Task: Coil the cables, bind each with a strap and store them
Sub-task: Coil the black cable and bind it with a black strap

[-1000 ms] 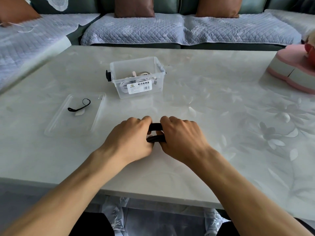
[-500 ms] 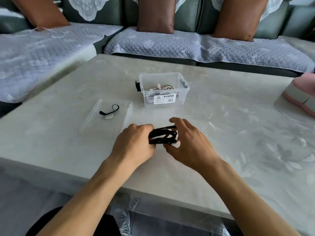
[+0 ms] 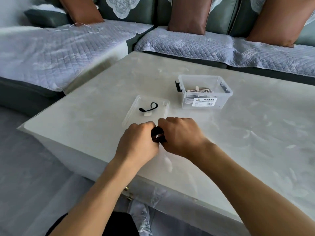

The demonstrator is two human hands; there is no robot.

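Note:
A coiled black cable [image 3: 157, 135] sits between my two hands above the pale table [image 3: 255, 142]. My left hand [image 3: 139, 142] grips its left side with curled fingers. My right hand [image 3: 180, 135] grips its right side, fingers curled over the coil. Most of the cable is hidden by both hands. A black strap [image 3: 148, 107] lies on a clear lid [image 3: 131, 113] just beyond my hands. A clear storage box [image 3: 204, 91] with a white label holds other bundled cables further back.
A sofa with quilted grey covers [image 3: 187, 46] and brown cushions [image 3: 187, 14] wraps round the table's far and left sides. The table's left corner [image 3: 22, 128] is near my left arm. A small white piece lies on the lid beside the strap.
My view has swung left and tilted, so box and lid now sit further right. My hands have drawn closer together, covering more of the cable coil than half a second ago.

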